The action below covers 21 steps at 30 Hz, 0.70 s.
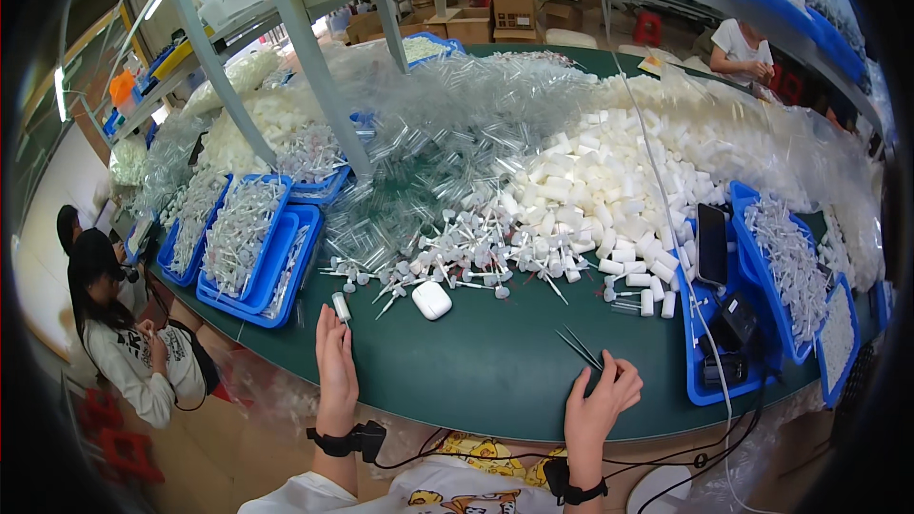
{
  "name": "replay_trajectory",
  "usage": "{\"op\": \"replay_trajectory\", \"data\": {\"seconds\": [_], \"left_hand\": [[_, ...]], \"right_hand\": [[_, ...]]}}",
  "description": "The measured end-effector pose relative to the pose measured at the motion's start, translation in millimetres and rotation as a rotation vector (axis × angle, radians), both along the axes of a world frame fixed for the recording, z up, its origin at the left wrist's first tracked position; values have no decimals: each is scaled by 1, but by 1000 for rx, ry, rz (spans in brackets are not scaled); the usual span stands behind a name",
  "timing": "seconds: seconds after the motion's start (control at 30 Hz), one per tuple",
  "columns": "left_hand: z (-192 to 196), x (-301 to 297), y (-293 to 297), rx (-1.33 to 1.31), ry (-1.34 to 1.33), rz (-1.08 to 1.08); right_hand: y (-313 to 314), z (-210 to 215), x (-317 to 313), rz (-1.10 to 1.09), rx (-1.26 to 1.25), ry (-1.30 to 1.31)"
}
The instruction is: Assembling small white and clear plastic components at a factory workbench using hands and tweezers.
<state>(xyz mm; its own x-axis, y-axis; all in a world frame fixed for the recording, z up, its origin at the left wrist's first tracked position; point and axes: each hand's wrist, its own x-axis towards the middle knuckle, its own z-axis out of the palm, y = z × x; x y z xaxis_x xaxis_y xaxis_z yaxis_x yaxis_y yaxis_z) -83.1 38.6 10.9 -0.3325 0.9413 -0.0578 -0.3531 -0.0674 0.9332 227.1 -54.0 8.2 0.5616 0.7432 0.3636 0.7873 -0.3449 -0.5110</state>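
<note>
My left hand (336, 362) is at the front left of the green table, its fingertips and thumb around a short clear tube with a white end (341, 306). In my right hand (602, 398) a pair of metal tweezers (579, 347) is pinched, tips pointing away and to the left, above the bare tabletop. Beyond my hands lies a heap of small white stemmed parts with round grey-white heads (476, 247). A white rounded case (432, 301) sits between this heap and my hands. White cylindrical caps (609, 190) are piled to the right, clear tubes (457, 124) farther back.
Blue trays (307, 228) of white parts stand at left, others (757, 276) at right. A black phone (710, 243) and black devices (733, 322) rest in the right tray. Metal shelf posts (319, 57) and a white cable (657, 171) cross the table. Co-workers (124, 352) are at left and far right.
</note>
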Motion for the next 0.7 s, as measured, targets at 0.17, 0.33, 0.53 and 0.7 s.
{"op": "replay_trajectory", "data": {"seconds": [0.17, 0.33, 0.53, 0.7], "left_hand": [[-14, 24, -7, 84, 403, 72], [-12, 39, -17, 106, 894, 152], [-4, 49, -30, 139, 948, 183], [9, 55, -48, 306, 892, 120]], "right_hand": [[2, -1, 2, 33, -14, -86], [2, -3, -1, -1, -64, -144], [-1, 5, -3, -26, -54, -104], [-7, 12, -8, -38, 236, 11]]}}
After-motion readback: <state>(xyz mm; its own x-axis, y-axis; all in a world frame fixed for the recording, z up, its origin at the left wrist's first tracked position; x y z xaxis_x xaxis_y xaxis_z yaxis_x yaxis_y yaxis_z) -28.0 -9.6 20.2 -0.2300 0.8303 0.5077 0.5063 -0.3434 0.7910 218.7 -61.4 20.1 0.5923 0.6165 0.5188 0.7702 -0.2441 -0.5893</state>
